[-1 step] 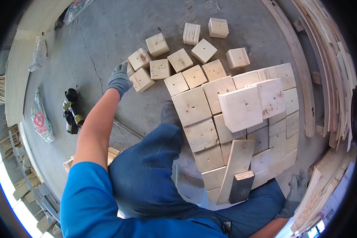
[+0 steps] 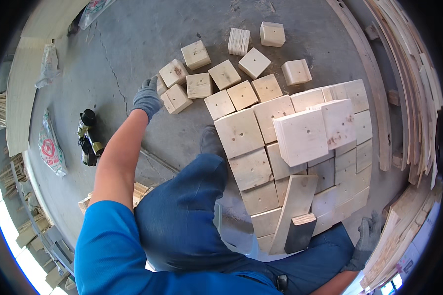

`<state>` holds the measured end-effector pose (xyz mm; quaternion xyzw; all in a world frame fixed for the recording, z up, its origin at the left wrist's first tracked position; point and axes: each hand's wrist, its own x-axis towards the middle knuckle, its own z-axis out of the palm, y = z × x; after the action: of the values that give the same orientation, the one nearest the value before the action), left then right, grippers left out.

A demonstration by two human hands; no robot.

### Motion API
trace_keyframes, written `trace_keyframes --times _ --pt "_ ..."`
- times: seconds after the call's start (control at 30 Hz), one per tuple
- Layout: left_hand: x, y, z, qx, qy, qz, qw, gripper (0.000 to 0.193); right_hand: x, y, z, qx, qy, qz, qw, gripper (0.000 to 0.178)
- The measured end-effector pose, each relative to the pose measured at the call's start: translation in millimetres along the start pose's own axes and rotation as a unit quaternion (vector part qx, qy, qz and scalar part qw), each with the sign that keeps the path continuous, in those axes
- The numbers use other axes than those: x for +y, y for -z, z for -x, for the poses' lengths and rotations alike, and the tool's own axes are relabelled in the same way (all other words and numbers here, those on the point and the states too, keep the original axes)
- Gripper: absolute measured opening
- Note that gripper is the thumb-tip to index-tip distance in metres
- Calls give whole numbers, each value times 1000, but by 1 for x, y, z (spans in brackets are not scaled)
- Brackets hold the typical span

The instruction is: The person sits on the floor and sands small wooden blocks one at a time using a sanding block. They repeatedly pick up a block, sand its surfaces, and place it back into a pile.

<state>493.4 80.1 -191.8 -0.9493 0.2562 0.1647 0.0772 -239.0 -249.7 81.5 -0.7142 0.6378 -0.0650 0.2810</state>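
Note:
My left hand [image 2: 148, 97], in a grey glove, reaches out to a small wooden block [image 2: 161, 84] at the left end of a loose group on the floor. The fingers close round its outer side and hide part of it. Next to it lie a block [image 2: 176, 99] and another with a knot [image 2: 174, 73]. At the lower right my right hand [image 2: 366, 239], also gloved, hangs beside my knee with fingers apart and nothing in it. Between them square wooden blocks [image 2: 240, 132] are packed close together, with two thick square pieces [image 2: 301, 137] stacked on top.
A narrow board [image 2: 294, 211] and a dark-sided block [image 2: 300, 232] lie on the packed blocks by my knee. A black and gold power tool [image 2: 87, 137] and a plastic bag [image 2: 50, 145] are on the floor at left. Long planks [image 2: 403, 73] line the right side.

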Motion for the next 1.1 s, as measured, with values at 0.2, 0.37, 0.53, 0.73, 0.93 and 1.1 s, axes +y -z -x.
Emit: trace_keyframes --times 0.2,0.37,0.53,0.73,0.93,1.1 --pt "-13 -11 -32 22 4 97 995 105 -4 -5 -6 -29 -13 31 999 55" --pt "-9 -23 -52 24 -12 114 993 104 -12 -11 -14 -46 -25 45 998 55" --pt "-30 -51 -50 34 18 181 983 100 -6 -15 -17 -45 -9 40 998 55" --pt "-72 -76 -67 54 9 141 989 91 -1 -14 -17 -55 -23 33 998 56" --pt "-42 -43 -70 -74 53 134 987 79 -5 -16 -16 -51 -23 63 996 56" --pt "-15 -39 -26 -81 29 139 987 65 -4 -17 -17 -70 -23 65 995 54"
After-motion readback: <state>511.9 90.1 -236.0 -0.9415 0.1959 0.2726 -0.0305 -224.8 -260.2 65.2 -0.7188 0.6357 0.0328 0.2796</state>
